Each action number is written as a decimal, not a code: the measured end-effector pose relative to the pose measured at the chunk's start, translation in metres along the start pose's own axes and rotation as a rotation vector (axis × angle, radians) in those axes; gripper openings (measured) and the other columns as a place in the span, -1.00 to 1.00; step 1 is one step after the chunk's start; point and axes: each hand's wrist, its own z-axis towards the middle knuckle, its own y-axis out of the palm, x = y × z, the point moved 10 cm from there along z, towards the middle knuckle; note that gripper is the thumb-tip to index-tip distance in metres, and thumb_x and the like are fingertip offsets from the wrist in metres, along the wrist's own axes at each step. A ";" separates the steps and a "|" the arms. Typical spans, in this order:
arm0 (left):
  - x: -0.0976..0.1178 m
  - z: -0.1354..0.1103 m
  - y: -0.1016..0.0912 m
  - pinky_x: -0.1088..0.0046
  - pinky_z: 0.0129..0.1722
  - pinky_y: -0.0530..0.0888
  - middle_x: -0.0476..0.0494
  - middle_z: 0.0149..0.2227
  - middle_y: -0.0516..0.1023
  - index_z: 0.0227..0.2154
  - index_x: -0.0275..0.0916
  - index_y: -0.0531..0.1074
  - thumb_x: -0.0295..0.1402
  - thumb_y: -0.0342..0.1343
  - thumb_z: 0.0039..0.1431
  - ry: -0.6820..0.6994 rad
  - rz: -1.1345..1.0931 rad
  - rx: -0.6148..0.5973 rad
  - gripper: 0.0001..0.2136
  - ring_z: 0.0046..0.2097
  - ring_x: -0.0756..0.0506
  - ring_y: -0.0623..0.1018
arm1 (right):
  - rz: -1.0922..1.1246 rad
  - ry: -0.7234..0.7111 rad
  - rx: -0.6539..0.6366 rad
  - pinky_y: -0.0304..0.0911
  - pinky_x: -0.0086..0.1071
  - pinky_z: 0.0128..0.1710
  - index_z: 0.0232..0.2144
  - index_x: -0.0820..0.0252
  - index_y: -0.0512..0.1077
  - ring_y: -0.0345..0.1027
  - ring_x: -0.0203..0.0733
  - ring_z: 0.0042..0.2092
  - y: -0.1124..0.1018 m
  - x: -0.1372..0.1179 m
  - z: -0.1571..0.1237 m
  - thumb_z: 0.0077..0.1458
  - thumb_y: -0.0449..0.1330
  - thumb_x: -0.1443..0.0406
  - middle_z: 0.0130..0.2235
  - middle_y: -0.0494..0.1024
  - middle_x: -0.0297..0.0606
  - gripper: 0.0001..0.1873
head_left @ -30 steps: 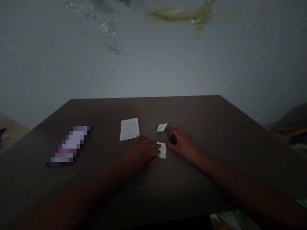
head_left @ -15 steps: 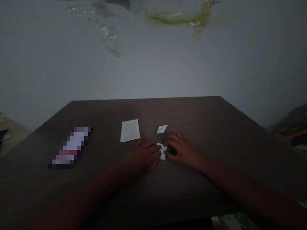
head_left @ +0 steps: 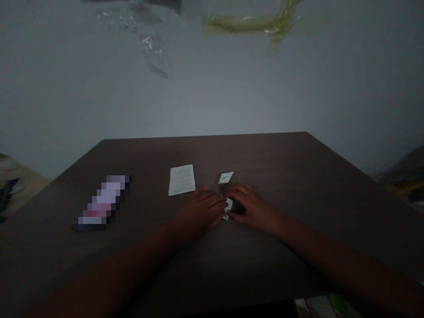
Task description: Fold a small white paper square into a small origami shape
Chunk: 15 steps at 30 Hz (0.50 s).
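A small, partly covered white paper piece [head_left: 229, 203] lies near the centre of the dark brown wood-grained table [head_left: 265, 161], between left hand [head_left: 202, 209] and right hand [head_left: 249, 205]. It looks light, creasable and easily torn; edges suit a fingertip pinch. Whether either grip is closed on it, I cannot tell.

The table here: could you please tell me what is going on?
A person's left hand partly covers a small paper on the table; the right hand has its fingers at the paper's right edge. Just beyond lies a small white piece, seemingly folded. A printed sheet and a phone lie farther left.
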 end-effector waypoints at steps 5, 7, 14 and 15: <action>-0.007 0.003 -0.002 0.06 0.37 0.62 -0.23 0.17 0.78 0.27 -0.19 0.58 -0.33 0.33 0.66 -0.044 -0.093 0.064 -0.75 0.22 -0.26 0.76 | 0.021 -0.022 0.017 0.47 0.25 0.42 0.34 -0.02 0.63 0.52 0.27 0.39 0.001 -0.003 0.000 0.37 0.54 0.27 0.35 0.65 0.02 -0.45; -0.011 0.004 -0.001 0.12 0.27 0.66 -0.22 0.13 0.77 0.21 -0.19 0.59 -0.27 0.34 0.66 -0.075 -0.144 0.076 -0.78 0.17 -0.26 0.76 | 0.027 -0.038 0.014 0.47 0.25 0.44 0.35 -0.05 0.63 0.51 0.26 0.40 0.001 -0.004 0.000 0.37 0.53 0.28 0.37 0.64 -0.01 -0.45; -0.016 0.006 0.007 0.16 0.23 0.60 -0.10 -0.06 0.76 -0.03 -0.18 0.62 -0.22 0.43 0.61 -0.102 -0.135 0.022 -0.83 0.06 -0.23 0.73 | 0.045 -0.071 0.044 0.48 0.26 0.44 0.30 -0.06 0.65 0.47 0.27 0.44 -0.003 -0.011 -0.002 0.36 0.53 0.32 0.40 0.60 0.01 -0.49; -0.015 0.006 0.007 0.18 0.24 0.59 -0.08 -0.06 0.77 -0.04 -0.16 0.64 -0.21 0.43 0.61 -0.104 -0.126 0.008 -0.84 0.06 -0.22 0.73 | 0.044 -0.076 0.048 0.49 0.27 0.44 0.30 -0.05 0.65 0.46 0.28 0.45 -0.003 -0.012 -0.002 0.36 0.53 0.31 0.41 0.58 0.02 -0.49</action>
